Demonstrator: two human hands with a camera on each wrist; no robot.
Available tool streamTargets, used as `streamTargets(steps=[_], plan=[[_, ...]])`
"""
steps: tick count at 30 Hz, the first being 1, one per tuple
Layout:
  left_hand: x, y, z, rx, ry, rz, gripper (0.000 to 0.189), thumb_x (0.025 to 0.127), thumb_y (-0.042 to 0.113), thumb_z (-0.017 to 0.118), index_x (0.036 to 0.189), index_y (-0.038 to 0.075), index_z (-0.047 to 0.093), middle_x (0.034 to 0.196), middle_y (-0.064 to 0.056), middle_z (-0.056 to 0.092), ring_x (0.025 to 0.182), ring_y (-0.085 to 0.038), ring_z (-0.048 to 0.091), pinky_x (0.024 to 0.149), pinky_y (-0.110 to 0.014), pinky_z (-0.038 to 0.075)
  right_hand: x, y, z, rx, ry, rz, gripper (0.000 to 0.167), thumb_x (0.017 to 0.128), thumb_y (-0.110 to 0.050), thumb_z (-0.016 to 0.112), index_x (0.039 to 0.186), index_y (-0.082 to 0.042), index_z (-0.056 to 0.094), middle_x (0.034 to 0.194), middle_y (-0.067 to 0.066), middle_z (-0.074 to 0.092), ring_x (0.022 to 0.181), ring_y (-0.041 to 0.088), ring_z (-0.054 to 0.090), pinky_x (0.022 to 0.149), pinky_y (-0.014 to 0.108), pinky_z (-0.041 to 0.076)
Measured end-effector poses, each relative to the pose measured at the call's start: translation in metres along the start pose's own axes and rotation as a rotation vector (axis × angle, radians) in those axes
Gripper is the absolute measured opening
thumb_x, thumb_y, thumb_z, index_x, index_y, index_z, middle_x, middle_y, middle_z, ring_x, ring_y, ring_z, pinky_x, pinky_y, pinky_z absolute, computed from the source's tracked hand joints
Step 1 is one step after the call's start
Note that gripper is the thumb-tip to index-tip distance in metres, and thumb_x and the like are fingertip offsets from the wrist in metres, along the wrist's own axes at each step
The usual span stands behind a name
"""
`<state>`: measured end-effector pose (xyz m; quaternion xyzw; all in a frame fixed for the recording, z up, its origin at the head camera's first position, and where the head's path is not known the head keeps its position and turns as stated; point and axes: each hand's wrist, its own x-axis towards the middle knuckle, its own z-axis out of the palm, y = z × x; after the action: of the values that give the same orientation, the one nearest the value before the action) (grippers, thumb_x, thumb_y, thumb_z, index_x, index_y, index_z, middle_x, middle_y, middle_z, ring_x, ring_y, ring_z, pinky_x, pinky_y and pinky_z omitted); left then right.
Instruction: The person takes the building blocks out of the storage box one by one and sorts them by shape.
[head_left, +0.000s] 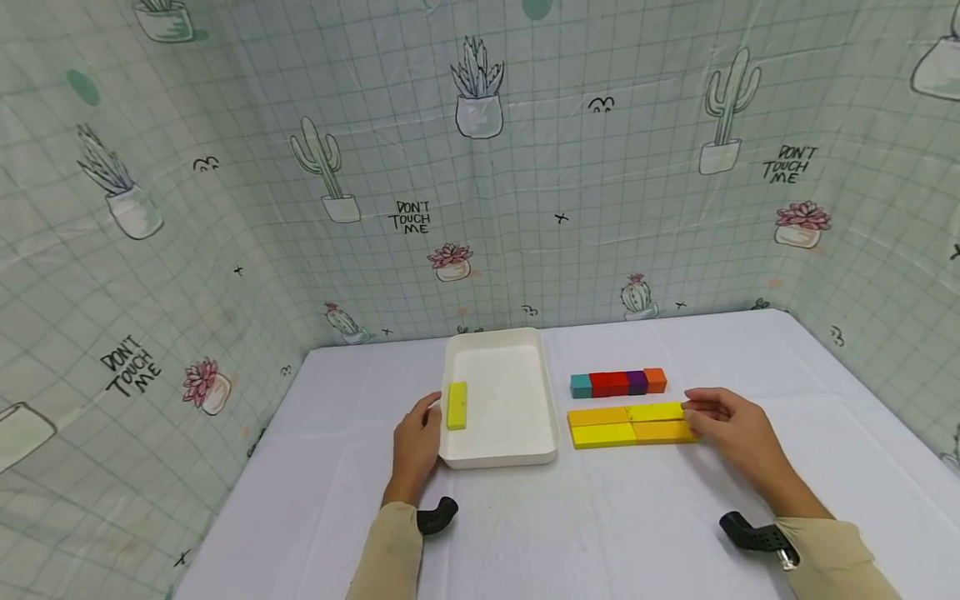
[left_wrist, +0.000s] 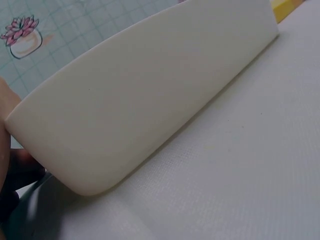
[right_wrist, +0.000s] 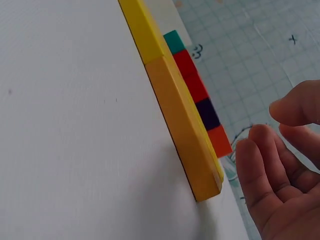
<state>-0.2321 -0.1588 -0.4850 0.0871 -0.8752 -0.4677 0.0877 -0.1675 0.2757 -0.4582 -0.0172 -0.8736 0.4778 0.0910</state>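
Note:
My left hand point(head_left: 417, 437) touches the left side of a white tray point(head_left: 498, 458), its fingers outside the wall. Only a sliver of that hand shows in the left wrist view, beside the tray point(left_wrist: 140, 95). Inside the tray, along its left wall, lies a yellow block point(head_left: 457, 406). My right hand point(head_left: 731, 429) hovers by the right end of two rows of long blocks, thumb and fingertips apart, holding nothing. These rows have an orange block point(head_left: 597, 417) and a yellow block point(head_left: 654, 412) behind, a yellow block point(head_left: 603, 436) and an orange block point(head_left: 663, 432) in front.
Behind the long blocks stands a row of small ones: teal point(head_left: 581, 386), red point(head_left: 609, 384), purple point(head_left: 636, 382) and orange-red point(head_left: 655, 381). A white cloth point(head_left: 585, 525) covers the table. A curtain printed with cacti point(head_left: 517, 183) surrounds its back and sides.

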Motion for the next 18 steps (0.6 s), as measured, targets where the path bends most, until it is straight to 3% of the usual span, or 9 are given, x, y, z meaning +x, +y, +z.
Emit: streamTargets(steps=[5, 9, 14, 18], plan=[[0.000, 0.000, 0.001, -0.006, 0.001, 0.001, 0.039, 0.105, 0.029, 0.046, 0.141, 0.022, 0.060, 0.124, -0.006, 0.066, 0.110, -0.025, 0.056, 0.100, -0.050, 0.045, 0.007, -0.012, 0.008, 0.045, -0.028, 0.001, 0.044, 0.098, -0.020, 0.065, 0.133, 0.005, 0.056, 0.119, 0.022, 0.065, 0.091, 0.005, 0.061, 0.074, 0.017, 0.055], [0.001, 0.000, 0.001, 0.002, 0.002, 0.007, 0.039, 0.105, 0.029, 0.046, 0.140, 0.022, 0.060, 0.123, -0.006, 0.066, 0.109, -0.026, 0.056, 0.100, -0.050, 0.045, 0.013, -0.023, 0.018, 0.071, -0.046, 0.001, 0.044, 0.099, -0.024, 0.064, 0.134, 0.003, 0.056, 0.120, 0.020, 0.064, 0.098, 0.018, 0.062, 0.076, 0.017, 0.055], [0.000, -0.001, 0.000, 0.003, 0.004, 0.003, 0.039, 0.104, 0.028, 0.046, 0.140, 0.021, 0.060, 0.124, -0.006, 0.066, 0.112, -0.026, 0.057, 0.101, -0.050, 0.044, 0.021, -0.035, 0.039, 0.151, -0.086, 0.003, 0.045, 0.099, -0.025, 0.065, 0.134, 0.001, 0.057, 0.120, 0.019, 0.064, 0.102, 0.031, 0.062, 0.079, 0.020, 0.056], [0.001, -0.002, 0.000, 0.003, -0.001, 0.009, 0.039, 0.105, 0.028, 0.046, 0.140, 0.021, 0.060, 0.124, -0.006, 0.066, 0.111, -0.025, 0.057, 0.100, -0.050, 0.045, 0.025, -0.043, 0.057, 0.196, -0.123, 0.010, 0.043, 0.097, -0.023, 0.067, 0.132, 0.001, 0.058, 0.117, 0.019, 0.064, 0.099, 0.032, 0.063, 0.079, 0.022, 0.056]])
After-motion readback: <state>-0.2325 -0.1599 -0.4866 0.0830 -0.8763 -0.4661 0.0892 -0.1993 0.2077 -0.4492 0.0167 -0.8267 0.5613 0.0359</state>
